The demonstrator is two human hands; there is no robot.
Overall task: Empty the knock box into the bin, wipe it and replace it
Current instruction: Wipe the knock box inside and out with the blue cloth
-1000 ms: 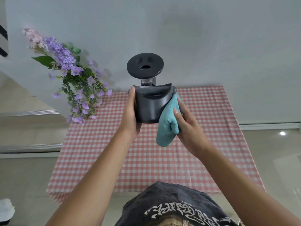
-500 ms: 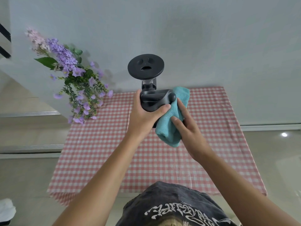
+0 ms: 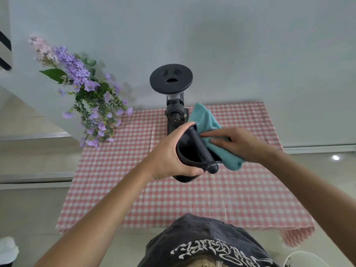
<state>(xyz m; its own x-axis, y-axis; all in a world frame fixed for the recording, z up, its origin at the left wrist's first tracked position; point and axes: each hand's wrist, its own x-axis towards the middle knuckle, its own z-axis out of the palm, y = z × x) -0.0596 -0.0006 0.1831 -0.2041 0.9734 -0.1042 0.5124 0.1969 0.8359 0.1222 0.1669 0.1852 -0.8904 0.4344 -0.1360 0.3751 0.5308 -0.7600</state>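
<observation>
Head view. A table covered by a red-and-white checked cloth stands against a plain pale wall. The floor around it is light and glossy. At the far edge of the table, a dark grinder stands upright, topped by a round black lid. To the left of the table, a bunch of purple flowers with green leaves leans out over the table corner. A white rim shows at the lower right corner of the frame, and a white item at the lower left; neither can be identified. The person's dark printed shirt fills the lower centre.

Both forearms reach forward over the table. The left hand is closed around the outer wall of the black knock box, thumb near the bar end. The box is held in the air above the cloth, in front of the grinder, tilted with its opening toward the camera; its knock bar crosses the opening diagonally. The right hand lies palm down, fingers extended, pressing a teal cloth against the box rim on the right side. Part of the teal cloth drapes below the hand.
</observation>
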